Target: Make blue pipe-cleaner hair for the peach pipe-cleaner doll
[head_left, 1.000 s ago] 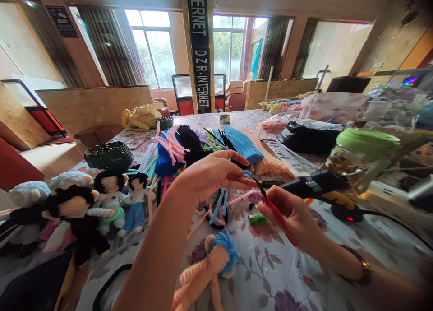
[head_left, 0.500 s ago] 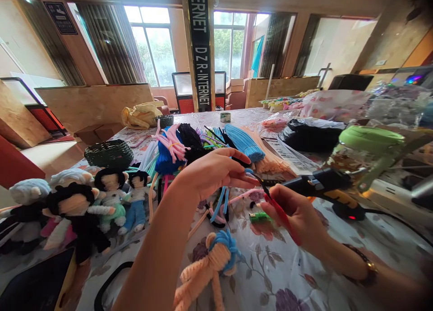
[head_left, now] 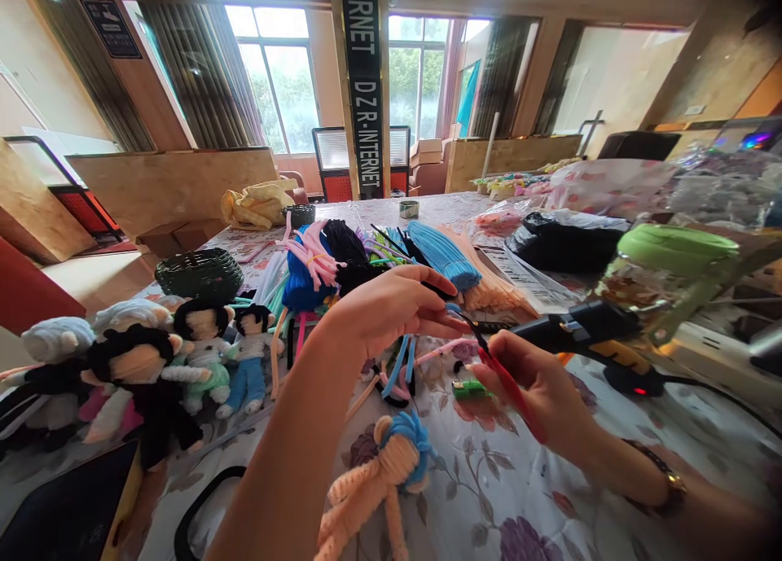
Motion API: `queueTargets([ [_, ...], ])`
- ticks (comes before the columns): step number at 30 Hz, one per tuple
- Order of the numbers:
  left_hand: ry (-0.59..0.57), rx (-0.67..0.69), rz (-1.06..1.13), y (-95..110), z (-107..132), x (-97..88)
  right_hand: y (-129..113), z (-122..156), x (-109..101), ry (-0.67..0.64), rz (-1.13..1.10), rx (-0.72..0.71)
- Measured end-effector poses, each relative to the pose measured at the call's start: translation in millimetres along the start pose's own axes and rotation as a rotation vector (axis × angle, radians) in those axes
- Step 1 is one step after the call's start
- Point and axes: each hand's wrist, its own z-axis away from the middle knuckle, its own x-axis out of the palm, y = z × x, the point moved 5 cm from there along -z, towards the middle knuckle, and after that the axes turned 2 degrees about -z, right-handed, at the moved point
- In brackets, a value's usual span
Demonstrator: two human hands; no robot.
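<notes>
My left hand (head_left: 391, 308) is raised over the table with its fingertips pinched together on a small blue fuzzy piece I can barely make out. My right hand (head_left: 538, 390) is closed round red-handled pliers (head_left: 498, 370), whose dark tip meets the left fingertips. Below the hands lie loose blue and pink pipe cleaners (head_left: 400, 365) and a small green lighter (head_left: 469, 388). A peach pipe-cleaner doll with blue hair (head_left: 382, 479) lies on the floral tablecloth (head_left: 489, 496) near me.
Finished dolls (head_left: 152, 365) line the left side. Bundles of coloured pipe cleaners (head_left: 379, 260) and a dark woven basket (head_left: 199, 274) lie further back. A black glue gun (head_left: 586, 329) with cord, a green-lidded jar (head_left: 665, 276) and plastic bags (head_left: 568, 247) crowd the right.
Both hands keep their grip and barely shift; the view has drifted slightly, with the hands a little lower and to the right.
</notes>
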Motion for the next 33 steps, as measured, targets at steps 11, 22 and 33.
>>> queueTargets([
  [11, 0.02, -0.017, -0.008, -1, 0, -0.1, -8, 1, 1, 0.036, 0.046, 0.016],
  [22, 0.0, -0.022, -0.057, -1, 0, -0.2, -1, 2, -2, 0.019, 0.091, 0.005],
  [33, 0.007, -0.034, -0.055, -2, 1, -0.2, -6, 4, 7, -0.082, -0.116, 0.081],
])
